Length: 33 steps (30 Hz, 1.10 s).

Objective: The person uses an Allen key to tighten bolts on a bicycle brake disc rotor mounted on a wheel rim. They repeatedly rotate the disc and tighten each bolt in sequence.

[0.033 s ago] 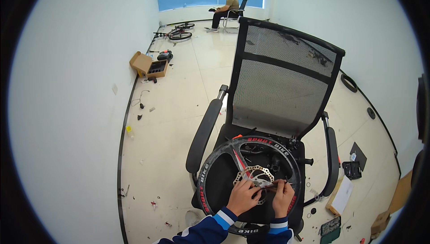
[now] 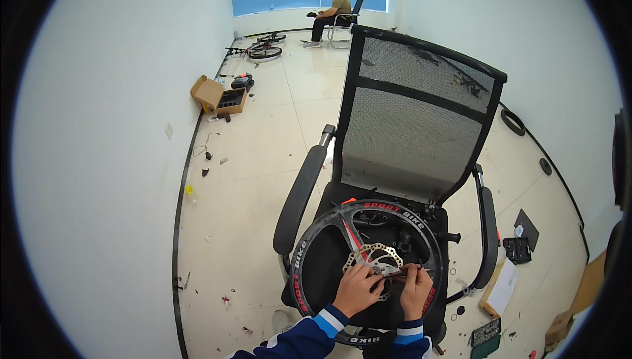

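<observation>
A black bicycle wheel (image 2: 295,278) with thick spokes and red and white lettering lies flat on the seat of a mesh-backed office chair. At its hub is a silver brake disc (image 2: 392,251) with a holed, wavy edge. My left hand (image 2: 357,290) rests over the disc's near left side, fingers bent and pinched together by the hub; what they grip is hidden. Beside it, my right hand (image 2: 415,291) pinches a thin dark rod-like tool (image 2: 421,265) over the disc's right edge. Both hands come close together above the hub.
The chair's backrest (image 2: 411,135) rises beyond the wheel, with armrests (image 2: 301,197) on both sides. Dark parts (image 2: 406,237) lie on the seat. An opened cardboard box (image 2: 232,101), a bicycle (image 2: 264,51), a green case (image 2: 486,346) and loose bits lie on the floor. A person (image 2: 334,10) sits far off.
</observation>
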Available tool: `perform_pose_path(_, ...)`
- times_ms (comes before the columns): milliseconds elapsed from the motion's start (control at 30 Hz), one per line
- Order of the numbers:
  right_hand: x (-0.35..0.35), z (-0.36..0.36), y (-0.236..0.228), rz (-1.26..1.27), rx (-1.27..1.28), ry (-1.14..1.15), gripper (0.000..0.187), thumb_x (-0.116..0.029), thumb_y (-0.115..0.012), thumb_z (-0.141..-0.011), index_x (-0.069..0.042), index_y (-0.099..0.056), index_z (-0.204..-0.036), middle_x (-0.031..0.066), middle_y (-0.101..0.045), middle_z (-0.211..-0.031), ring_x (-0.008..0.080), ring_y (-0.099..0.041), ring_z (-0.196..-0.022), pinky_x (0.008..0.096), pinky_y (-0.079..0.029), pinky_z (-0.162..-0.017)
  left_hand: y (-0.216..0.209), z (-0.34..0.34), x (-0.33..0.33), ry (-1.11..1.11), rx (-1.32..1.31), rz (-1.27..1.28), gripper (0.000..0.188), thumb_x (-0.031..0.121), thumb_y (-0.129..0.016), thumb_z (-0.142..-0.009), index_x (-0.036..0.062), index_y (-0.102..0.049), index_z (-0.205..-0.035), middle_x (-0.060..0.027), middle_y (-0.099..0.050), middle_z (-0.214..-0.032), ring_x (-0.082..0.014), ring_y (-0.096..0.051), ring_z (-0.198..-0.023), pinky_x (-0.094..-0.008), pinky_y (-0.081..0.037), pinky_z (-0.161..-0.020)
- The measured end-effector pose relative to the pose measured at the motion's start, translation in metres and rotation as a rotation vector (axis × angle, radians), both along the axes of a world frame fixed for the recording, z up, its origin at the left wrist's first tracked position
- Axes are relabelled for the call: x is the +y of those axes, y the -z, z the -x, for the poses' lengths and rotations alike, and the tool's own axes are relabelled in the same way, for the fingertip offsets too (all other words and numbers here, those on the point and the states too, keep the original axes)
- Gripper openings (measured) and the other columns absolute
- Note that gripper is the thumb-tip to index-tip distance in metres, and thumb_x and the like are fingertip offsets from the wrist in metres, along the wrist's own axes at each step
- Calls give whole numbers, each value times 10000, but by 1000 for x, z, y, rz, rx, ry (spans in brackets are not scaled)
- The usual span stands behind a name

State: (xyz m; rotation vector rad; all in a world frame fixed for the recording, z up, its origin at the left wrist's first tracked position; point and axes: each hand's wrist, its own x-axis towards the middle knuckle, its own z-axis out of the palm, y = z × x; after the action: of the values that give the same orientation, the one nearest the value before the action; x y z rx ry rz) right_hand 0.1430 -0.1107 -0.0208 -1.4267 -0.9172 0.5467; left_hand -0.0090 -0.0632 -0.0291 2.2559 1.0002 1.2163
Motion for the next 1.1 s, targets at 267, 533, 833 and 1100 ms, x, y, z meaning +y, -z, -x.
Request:
perform_pose_path(267,-2,17,-24,33,-385,-29,113,-75,-650,-951,7,-722,-980,108,-700,-750,170,-669,-643,267,-492,-607,-4,4,1,22,45,5,158,143,-757,-790,88,-771,-938,-52,-589,-799,-259,-580,-798,-379,-461,-695)
perform_pose_path(533,-11,14,-27,68,-199,-229,174,25,-633,-927,42,-686,-1092,158,-758,-980,207,-751,-909,287,-563,-808,0,4,0,36,66,0,138,151,-737,-789,64,-725,-895,-65,-583,-842,-267,-580,-859,-388,-457,-747)
perform_pose_path(833,-5,14,-11,62,-258,-144,151,-37,-723,-898,24,-716,-1037,157,-753,-868,179,-748,-726,264,-553,-661,8,-2,0,-2,35,18,152,122,-752,-731,63,-698,-861,-96,-598,-841,-315,-585,-837,-429,-463,-741)
perform_pose_path(1100,-1,17,-15,25,-372,-44,140,-77,-792,-834,14,-755,-934,121,-726,-725,132,-656,-562,238,-505,-564,8,-6,2,-14,6,22,119,97,-784,-711,70,-744,-820,-27,-594,-777,-249,-565,-783,-377,-420,-696)
